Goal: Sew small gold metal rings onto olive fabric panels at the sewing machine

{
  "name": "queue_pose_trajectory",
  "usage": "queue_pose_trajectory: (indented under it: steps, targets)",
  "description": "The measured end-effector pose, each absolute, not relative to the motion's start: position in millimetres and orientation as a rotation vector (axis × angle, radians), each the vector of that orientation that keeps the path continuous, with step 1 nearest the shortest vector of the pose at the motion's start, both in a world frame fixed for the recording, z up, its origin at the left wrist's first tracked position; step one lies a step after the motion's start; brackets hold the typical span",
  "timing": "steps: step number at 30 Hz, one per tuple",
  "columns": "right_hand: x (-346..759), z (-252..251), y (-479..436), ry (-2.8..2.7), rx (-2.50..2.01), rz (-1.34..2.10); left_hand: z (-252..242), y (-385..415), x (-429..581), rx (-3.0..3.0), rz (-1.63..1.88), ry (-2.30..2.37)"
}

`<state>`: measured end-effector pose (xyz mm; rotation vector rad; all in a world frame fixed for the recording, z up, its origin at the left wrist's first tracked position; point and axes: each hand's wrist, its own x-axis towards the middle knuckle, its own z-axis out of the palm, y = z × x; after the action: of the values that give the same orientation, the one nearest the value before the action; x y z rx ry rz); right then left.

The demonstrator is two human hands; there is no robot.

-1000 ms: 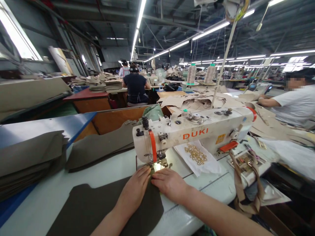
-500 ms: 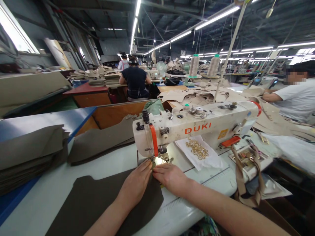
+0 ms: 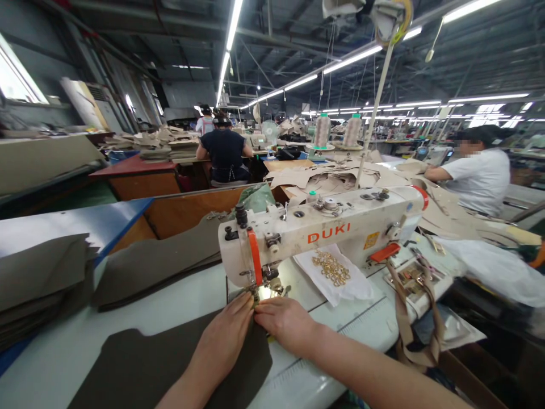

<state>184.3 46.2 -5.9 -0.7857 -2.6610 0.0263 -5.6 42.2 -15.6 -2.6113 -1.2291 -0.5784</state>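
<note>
A: Task stuff, looks and location?
B: White sewing machine point(image 3: 323, 218), orange trim, "DUKI" on the arm, grimy on top. Under its lit needle area, one dark olive-grey cloth piece point(image 3: 140, 360): flat, matte, notched outline, spread over the pale tabletop point(image 3: 179, 307), front end at the presser foot.
A: Hands?
B: Left hand point(image 3: 227, 326) palm down on the cloth, fingers straight and together. Right hand point(image 3: 285, 321) across from it, fingertips at the cloth edge. Thumbs hidden; pinching or just pressing, can't tell.
A: Versus half a second ago?
B: View swings: machine sits lower and further left in frame, worker at right shows more fully. Hands same spot by the foot; no clear cloth shift against the machine.
A: Counts, big to small?
B: Three nearer co-workers point(image 3: 223, 147), one machine, one cloth piece under the hands, two dark cloth stacks point(image 3: 157, 264), one white tray point(image 3: 443, 282), two tall thread cones point(image 3: 321, 132), two hands, one heap of gold rings point(image 3: 332, 267), too jumbled to count.
</note>
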Motion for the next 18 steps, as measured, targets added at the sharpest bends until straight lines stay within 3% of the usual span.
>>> queue_pose_trajectory:
  steps: [18]
  targets:
    - [196, 8, 35, -2.609, -0.76, 0.08, -14, 39, -1, -2.592, -0.659, -1.401]
